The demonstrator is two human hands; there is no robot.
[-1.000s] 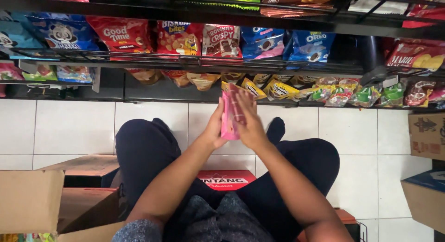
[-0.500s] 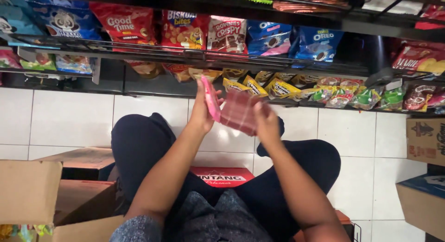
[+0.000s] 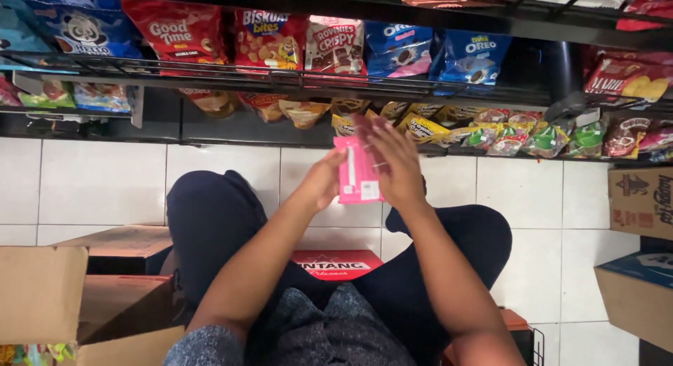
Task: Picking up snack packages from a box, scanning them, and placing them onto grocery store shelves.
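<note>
Above the knees, over white floor tiles (image 3: 91,184): pink packet (image 3: 356,171) held upright between both hands. Left hand (image 3: 324,180) curled on its left edge, thumb on the face. Right hand (image 3: 394,163) flat against its right side, fingers spread and extended upward. Lower shelf (image 3: 449,127) of small snack sachets just beyond the hands; upper shelf (image 3: 210,73) with larger biscuit bags. Open cardboard box (image 3: 42,296) at left
</note>
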